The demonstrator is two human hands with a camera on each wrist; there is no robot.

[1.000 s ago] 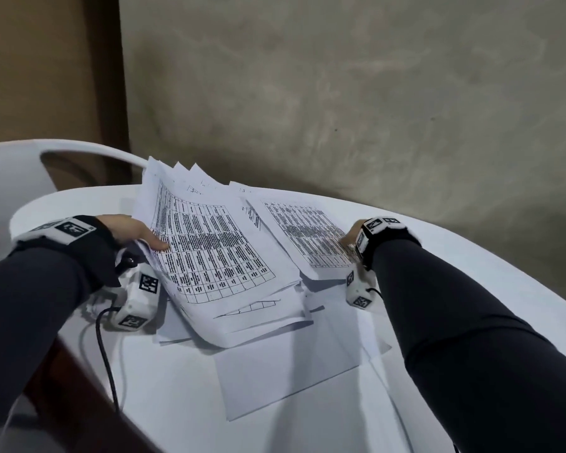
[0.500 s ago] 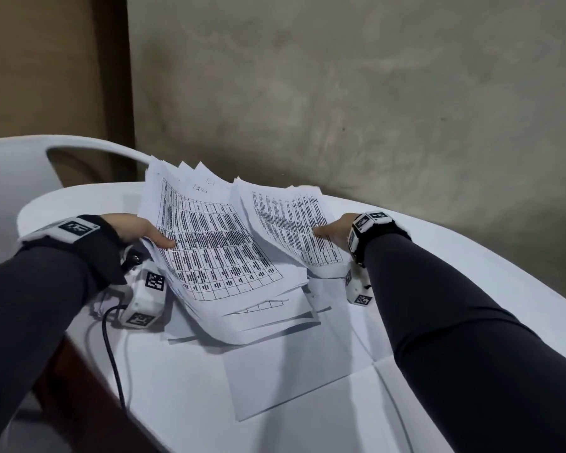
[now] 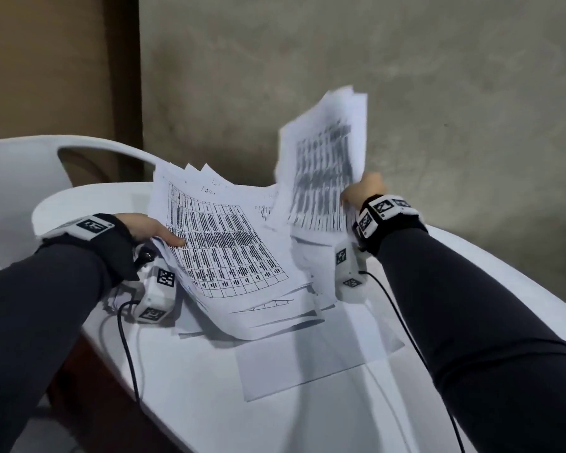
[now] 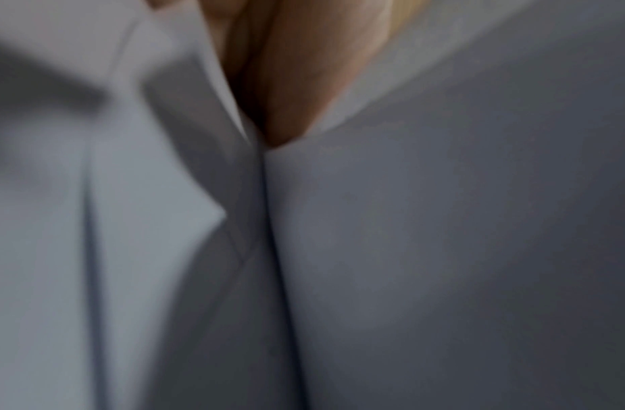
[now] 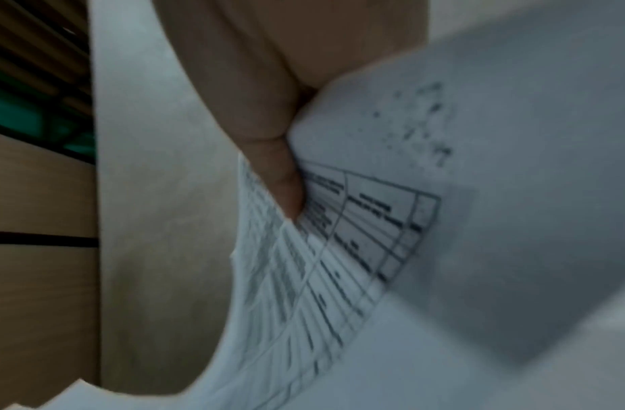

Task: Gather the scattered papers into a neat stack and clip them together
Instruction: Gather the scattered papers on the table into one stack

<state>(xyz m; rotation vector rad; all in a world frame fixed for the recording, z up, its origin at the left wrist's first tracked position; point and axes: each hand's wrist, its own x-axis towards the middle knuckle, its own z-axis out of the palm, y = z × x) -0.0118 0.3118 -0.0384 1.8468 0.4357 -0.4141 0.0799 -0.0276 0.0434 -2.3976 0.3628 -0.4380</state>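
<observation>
The right hand (image 3: 361,191) pinches a blurred sheaf of papers (image 3: 324,165), raised nearly upright above the desk (image 3: 209,371). The left hand (image 3: 147,225) grips the fanned main pile (image 3: 229,256), thumb on top, fingers (image 4: 286,83) apparently curled beneath.

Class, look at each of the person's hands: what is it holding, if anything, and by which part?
The right hand pinches a raised bundle of printed sheets at its right edge. The left hand grips the left edge of the fanned pile on the table, thumb on top.

White table (image 3: 209,403): printed papers (image 3: 229,256) heaped, blank sheet (image 3: 307,364)
</observation>
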